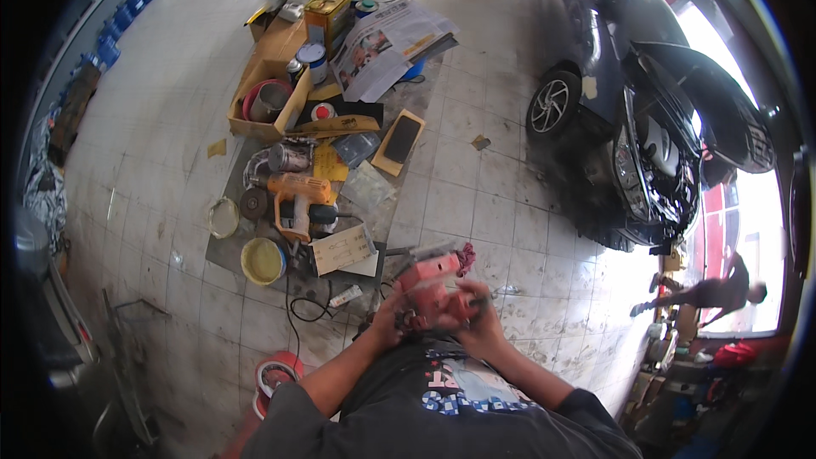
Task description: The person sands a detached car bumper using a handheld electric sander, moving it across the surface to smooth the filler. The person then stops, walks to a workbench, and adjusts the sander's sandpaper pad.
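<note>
In front of my body, both hands hold a red sheet sander (429, 289), smeared by motion, with a flat greyish edge turned away from me. My left hand (388, 321) grips its left side. My right hand (483, 323) is closed round the rounded part at its right. A dark red tuft of cloth or cord (466, 259) sticks out at the far right end of the tool. Just beyond it lie a folded sheet of sandpaper (342, 249) and a small white tube (345, 296).
A low board carries an orange heat gun (296, 195), a tub of yellowish paste (263, 261), a cardboard box (272, 123), a sanding block (403, 138) and newspaper (391, 44). A dark car (603, 93) with its front opened stands right. Another person (722, 293) is far right.
</note>
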`<state>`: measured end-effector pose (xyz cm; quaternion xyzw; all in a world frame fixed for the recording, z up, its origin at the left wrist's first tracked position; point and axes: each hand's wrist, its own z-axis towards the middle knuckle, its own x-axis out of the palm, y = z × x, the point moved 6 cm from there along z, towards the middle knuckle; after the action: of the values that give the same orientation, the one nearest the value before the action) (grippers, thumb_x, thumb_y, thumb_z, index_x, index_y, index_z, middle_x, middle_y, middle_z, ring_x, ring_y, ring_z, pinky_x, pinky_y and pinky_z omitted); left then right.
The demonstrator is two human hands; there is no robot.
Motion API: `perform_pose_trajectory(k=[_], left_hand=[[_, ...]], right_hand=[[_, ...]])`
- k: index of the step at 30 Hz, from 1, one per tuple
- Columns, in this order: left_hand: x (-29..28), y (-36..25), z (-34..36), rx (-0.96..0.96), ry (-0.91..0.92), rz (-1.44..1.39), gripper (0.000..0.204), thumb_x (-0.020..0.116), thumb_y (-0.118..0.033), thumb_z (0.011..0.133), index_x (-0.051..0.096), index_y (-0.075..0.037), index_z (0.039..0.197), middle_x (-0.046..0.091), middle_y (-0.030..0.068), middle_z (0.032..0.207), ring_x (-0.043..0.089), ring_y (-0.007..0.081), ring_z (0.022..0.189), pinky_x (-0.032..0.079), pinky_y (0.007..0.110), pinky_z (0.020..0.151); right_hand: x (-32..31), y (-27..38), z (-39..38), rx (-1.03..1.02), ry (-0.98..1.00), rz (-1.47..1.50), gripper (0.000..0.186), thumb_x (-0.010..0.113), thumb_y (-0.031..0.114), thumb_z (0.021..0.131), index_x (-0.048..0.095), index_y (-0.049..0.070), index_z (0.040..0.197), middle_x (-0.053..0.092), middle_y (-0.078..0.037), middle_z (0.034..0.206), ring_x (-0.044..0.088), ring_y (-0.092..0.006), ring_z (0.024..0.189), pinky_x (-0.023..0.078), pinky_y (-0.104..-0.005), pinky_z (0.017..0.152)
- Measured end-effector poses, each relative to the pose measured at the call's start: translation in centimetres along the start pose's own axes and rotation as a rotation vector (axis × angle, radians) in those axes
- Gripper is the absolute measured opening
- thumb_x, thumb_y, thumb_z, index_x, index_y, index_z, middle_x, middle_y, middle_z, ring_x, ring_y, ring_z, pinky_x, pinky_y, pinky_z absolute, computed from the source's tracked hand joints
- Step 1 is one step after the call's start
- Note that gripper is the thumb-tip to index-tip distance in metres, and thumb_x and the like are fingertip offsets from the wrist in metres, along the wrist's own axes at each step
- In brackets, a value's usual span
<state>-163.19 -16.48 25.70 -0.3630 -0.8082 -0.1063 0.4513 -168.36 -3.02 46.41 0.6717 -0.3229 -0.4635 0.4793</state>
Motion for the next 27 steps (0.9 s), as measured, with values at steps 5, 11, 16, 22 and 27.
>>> perform_pose_trajectory(k=[5,11,16,22,27], left_hand=[[-2.8,-2.7,1.2,0.198,-0.358,0.114,0.06,0.055,-0.064,0.106,0.068,-0.011,0.13,0.07,-0.0014,0.087,0.056,0.0095,0.057,0.04,0.025,0.046],[-11.9,0.2,-7.7,0.284,-0.819,-0.341,0.058,0.056,-0.069,0.103,0.063,-0.012,0.112,0.048,-0.0058,0.067,0.038,0.0089,0.046,0.025,0.026,0.044],[-11.4,11.4,-14.1,0.255,-1.066,-0.62,0.067,0.055,-0.072,0.1,0.062,-0.009,0.123,0.049,-0.0014,0.073,0.039,0.0113,0.049,0.027,0.026,0.044],[-2.6,23.2,-11.6,0.4,-1.183,-1.088,0.071,0.055,-0.072,0.101,0.06,-0.007,0.129,0.051,-0.0001,0.079,0.042,0.0117,0.051,0.028,0.026,0.044],[1.2,26.6,-4.2,0.618,-1.163,-1.254,0.06,0.056,-0.065,0.104,0.064,-0.01,0.127,0.053,-0.0014,0.083,0.042,0.0101,0.057,0.031,0.025,0.048]], right_hand=[[1.6,-5.8,13.5,-0.059,0.009,-0.039,0.054,0.068,0.008,0.103,0.037,0.008,0.147,0.064,-0.007,0.104,0.064,-0.0117,0.079,0.055,-0.0316,0.065],[7.8,-10.8,30.1,0.009,0.132,-0.116,0.048,0.07,0.021,0.104,0.045,0.007,0.142,0.065,-0.007,0.085,0.064,-0.0151,0.067,0.054,-0.0343,0.059],[13.9,-15.3,40.2,-0.071,0.215,-0.268,0.045,0.072,0.023,0.102,0.048,0.008,0.137,0.066,-0.007,0.082,0.066,-0.0167,0.064,0.053,-0.0351,0.056],[18.4,-21.0,45.2,0.205,0.531,-0.085,0.038,0.072,0.03,0.103,0.051,0.006,0.124,0.066,-0.007,0.084,0.066,-0.0163,0.067,0.055,-0.0367,0.061],[19.9,-24.8,48.3,-0.15,0.597,-0.53,0.039,0.059,0.036,0.108,0.056,0.006,0.134,0.067,-0.013,0.112,0.066,-0.0278,0.1,0.053,-0.0428,0.09]])
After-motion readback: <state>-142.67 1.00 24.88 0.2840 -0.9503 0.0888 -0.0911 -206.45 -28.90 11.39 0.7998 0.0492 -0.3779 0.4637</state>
